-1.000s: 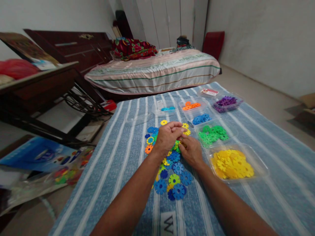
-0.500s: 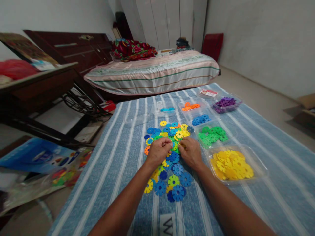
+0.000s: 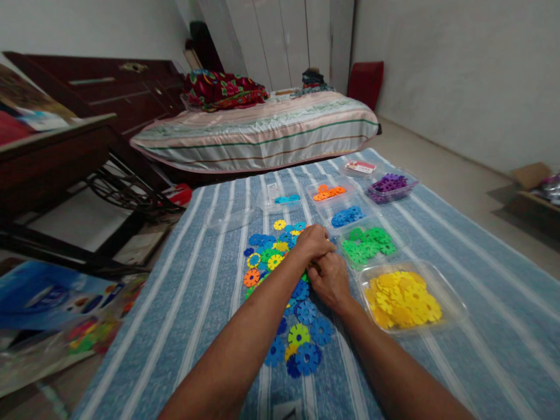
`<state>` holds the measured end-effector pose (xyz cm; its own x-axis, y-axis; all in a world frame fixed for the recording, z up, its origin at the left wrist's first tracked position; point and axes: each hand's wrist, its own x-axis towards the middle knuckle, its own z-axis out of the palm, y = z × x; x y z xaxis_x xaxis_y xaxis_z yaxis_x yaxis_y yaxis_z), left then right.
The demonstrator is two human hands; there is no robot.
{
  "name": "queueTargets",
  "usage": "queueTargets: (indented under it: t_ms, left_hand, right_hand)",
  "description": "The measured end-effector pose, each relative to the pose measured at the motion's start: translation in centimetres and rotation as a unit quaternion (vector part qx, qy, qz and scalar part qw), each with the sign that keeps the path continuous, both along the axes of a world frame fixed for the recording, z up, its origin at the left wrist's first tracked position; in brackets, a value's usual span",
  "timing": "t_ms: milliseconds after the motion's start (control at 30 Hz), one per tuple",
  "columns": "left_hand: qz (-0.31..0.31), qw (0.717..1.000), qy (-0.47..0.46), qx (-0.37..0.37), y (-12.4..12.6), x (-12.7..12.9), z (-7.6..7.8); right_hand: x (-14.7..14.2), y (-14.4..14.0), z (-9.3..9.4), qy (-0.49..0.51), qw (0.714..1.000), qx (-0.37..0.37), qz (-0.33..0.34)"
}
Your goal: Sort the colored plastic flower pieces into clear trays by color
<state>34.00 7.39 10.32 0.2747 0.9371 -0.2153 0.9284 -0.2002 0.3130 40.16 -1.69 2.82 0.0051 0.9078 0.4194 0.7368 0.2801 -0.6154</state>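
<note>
A loose pile of notched plastic discs [image 3: 307, 312], mostly blue, yellow, green and orange, lies on the striped cloth [image 3: 175, 309]. Over its right side my left hand [image 3: 314, 242] reaches across and meets my right hand [image 3: 330, 279]. Fingers of both are curled together, and whatever lies between them is hidden. Just right of the hands sits a clear tub with green discs [image 3: 368, 246]. Nearer to me, yellow discs [image 3: 403, 298] fill another clear tub [image 3: 452, 300]. Blue discs [image 3: 347, 216] are in a tub beyond the green ones.
Farther back, tubs hold orange discs [image 3: 328, 192], purple discs [image 3: 389, 182] and light blue discs [image 3: 287, 199]. A clear lid or tray [image 3: 230, 217] lies at the back left. Beyond the table stands a bed [image 3: 262, 137]; a sewing-machine table [image 3: 56, 151] is at left.
My left hand has moved right, over the pile, to meet my right hand; they were apart before. The view has shifted slightly to the right.
</note>
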Motion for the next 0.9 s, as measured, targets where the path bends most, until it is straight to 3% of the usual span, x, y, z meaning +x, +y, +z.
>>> queueTargets:
  t_ms: [233,467,567,633,700,900]
  left_hand:
    - [-0.006,1.000,0.014,0.018,-1.1,0.1,0.5]
    - [0.019,0.998,-0.037,0.055,-0.4,-2.7,3.2]
    - [0.053,0.984,-0.165,0.052,0.5,-2.0,4.1]
    - [0.090,0.948,-0.301,0.042,0.7,-1.4,4.3]
    - [0.106,0.920,-0.376,0.038,0.4,-1.4,4.3]
    - [-0.003,0.972,-0.230,0.049,-4.5,-5.0,3.4]
  right_hand:
    - [-0.1,0.0,-0.1,0.013,1.000,0.006,0.002]
    - [-0.1,0.1,0.0,0.027,0.999,0.003,0.029]
    - [0.0,0.0,0.0,0.032,0.999,0.000,0.032]
    - [0.1,0.0,-0.1,0.034,0.999,-0.005,0.035]
    - [0.2,0.0,0.0,0.035,0.999,-0.009,0.038]
    - [0.5,0.0,0.2,0.027,0.998,-0.017,0.047]
